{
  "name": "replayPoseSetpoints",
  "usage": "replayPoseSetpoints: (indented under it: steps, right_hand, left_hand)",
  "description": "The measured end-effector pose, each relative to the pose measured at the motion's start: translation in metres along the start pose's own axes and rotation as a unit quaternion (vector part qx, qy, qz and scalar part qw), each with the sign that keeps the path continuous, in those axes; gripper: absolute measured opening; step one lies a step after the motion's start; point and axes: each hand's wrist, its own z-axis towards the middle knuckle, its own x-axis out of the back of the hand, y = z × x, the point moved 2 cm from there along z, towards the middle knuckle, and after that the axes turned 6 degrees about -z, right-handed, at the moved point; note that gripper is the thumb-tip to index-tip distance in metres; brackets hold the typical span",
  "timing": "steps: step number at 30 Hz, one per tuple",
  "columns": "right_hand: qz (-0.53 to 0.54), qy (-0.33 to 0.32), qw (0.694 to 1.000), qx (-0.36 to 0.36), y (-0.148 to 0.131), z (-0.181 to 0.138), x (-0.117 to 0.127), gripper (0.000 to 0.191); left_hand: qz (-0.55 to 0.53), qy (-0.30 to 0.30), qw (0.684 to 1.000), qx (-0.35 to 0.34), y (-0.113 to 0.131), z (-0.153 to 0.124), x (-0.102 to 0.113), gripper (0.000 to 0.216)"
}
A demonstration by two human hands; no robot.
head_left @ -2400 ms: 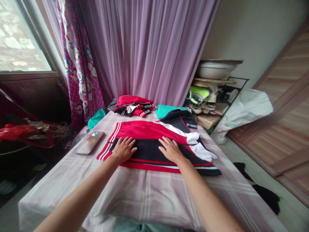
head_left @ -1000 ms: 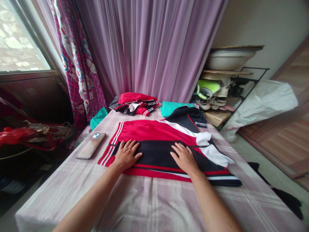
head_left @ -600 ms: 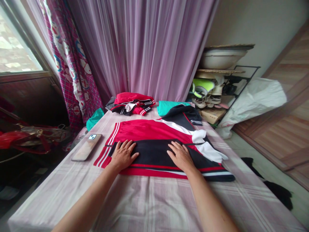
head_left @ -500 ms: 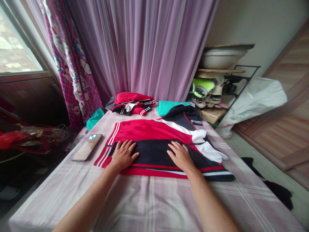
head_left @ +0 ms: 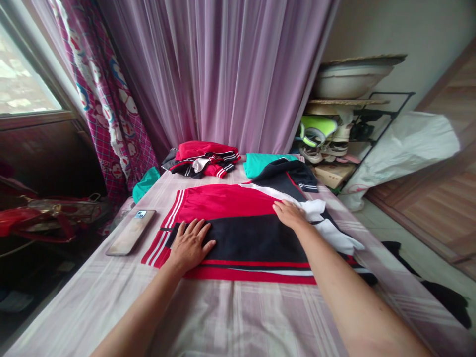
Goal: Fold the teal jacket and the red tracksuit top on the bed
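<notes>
A red, black and white jacket (head_left: 238, 225) lies flat on a bed with a pale plaid sheet (head_left: 230, 312). My left hand (head_left: 189, 243) rests open and flat on the jacket's black band near its left edge. My right hand (head_left: 290, 213) has reached farther across, to the white part of the jacket at its right side. Its fingers lie curled down on the cloth, and I cannot see whether they grip it.
A phone (head_left: 131, 231) lies on the sheet left of the jacket. A folded red and black garment (head_left: 203, 157) and a teal cloth (head_left: 266, 162) sit by the purple curtain (head_left: 223, 74). A shoe rack (head_left: 342, 134) and a white bag (head_left: 405, 148) stand to the right.
My right hand slid from the black band up and to the right, to the jacket's white part. My left hand stayed where it was. The view shifted a little.
</notes>
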Motion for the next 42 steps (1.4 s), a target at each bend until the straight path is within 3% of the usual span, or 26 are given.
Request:
replayPoseSetpoints:
  steps: [5,10,13,17,21,25,29,33,37,40,42]
  right_hand:
    - [-0.010,0.058,0.998,0.014,-0.006,0.001,0.000,0.051]
    - [-0.022,0.017,1.000,-0.010,-0.001,0.003,-0.001,0.049]
    - [-0.032,0.011,0.999,-0.001,0.004,0.010,0.011,0.046]
    - [-0.075,0.059,0.995,-0.001,0.013,0.029,0.036,0.045]
    - [-0.097,0.114,0.989,-0.010,0.022,0.067,0.059,0.046]
    - [-0.113,0.185,0.976,-0.013,0.031,0.119,0.070,0.054]
    - [-0.116,0.226,0.967,0.001,0.043,0.171,0.060,0.056]
    - [-0.113,0.219,0.968,0.045,0.049,0.201,0.050,0.034]
    - [-0.107,0.163,0.979,0.054,0.049,0.200,0.068,0.041]
    - [-0.078,0.129,0.988,0.038,0.051,0.179,0.097,0.043]
    - [-0.046,0.112,0.990,0.074,0.053,0.158,0.118,0.041]
  left_hand:
    - [0.000,0.001,1.000,0.001,-0.001,0.000,-0.002,0.061]
    - [0.000,-0.013,1.000,0.005,0.002,0.000,0.000,0.062]
    - [-0.010,-0.032,0.999,0.004,0.001,0.002,0.004,0.061]
    - [-0.039,-0.072,0.997,-0.009,-0.009,0.016,0.019,0.053]
    - [-0.050,-0.092,0.994,0.019,-0.033,0.053,0.042,0.048]
    - [0.028,-0.106,0.993,0.048,-0.069,0.111,0.053,0.045]
    - [0.063,-0.107,0.990,0.063,-0.110,0.168,0.042,0.049]
    - [0.062,-0.150,0.985,0.063,-0.146,0.202,0.025,0.052]
    - [0.042,-0.189,0.980,0.053,-0.161,0.211,0.020,0.040]
    - [0.055,-0.164,0.983,0.058,-0.155,0.206,0.028,0.034]
    - [0.051,-0.137,0.987,0.067,-0.147,0.196,0.039,0.032]
